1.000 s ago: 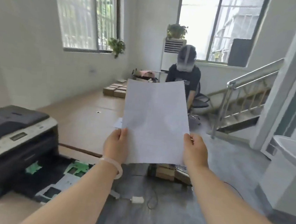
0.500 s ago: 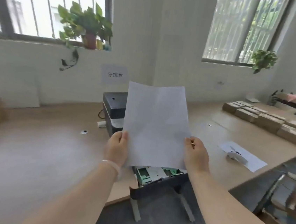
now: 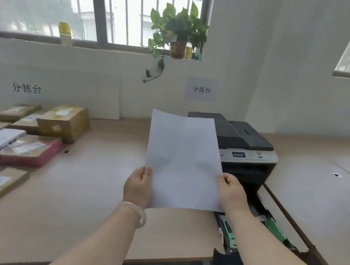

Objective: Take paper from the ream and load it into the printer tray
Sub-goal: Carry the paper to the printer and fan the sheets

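Paper (image 3: 183,161) already out of the ream and held upright in front of the chest: fetching done, by the look of it, loading not yet begun. Left hand (image 3: 137,187) closed on the lower left edge, thumb on the near face, fingers hidden behind the sheet. Right hand (image 3: 231,193) closed on the lower right edge in the same way. Looks like one sheet, faintly creased down the middle; more behind it cannot be ruled out.

Printer (image 3: 246,146) just beyond and to the right of the right hand, partly hidden by the sheet. Tray (image 3: 268,226) pulled out toward the body, below and right of the right wrist, green guides showing; no paper seen in the visible part, the rest hidden under the forearm. Still to do, judging from this: lower the sheet, turn it flat, slide it between the guides, push the tray shut.

Ream not in view.

Counts:
- one sheet of paper, as far as can be told
- one printer, one open tray
- two hands, one pale bangle (image 3: 137,212) on the left wrist
- parcels (image 3: 62,123) well left of the left hand on the counter (image 3: 91,177), roughly eight or nine, edges too blurred for a firm count
- one potted plant (image 3: 179,31) on the sill, above the sheet
- two wall signs (image 3: 201,89)
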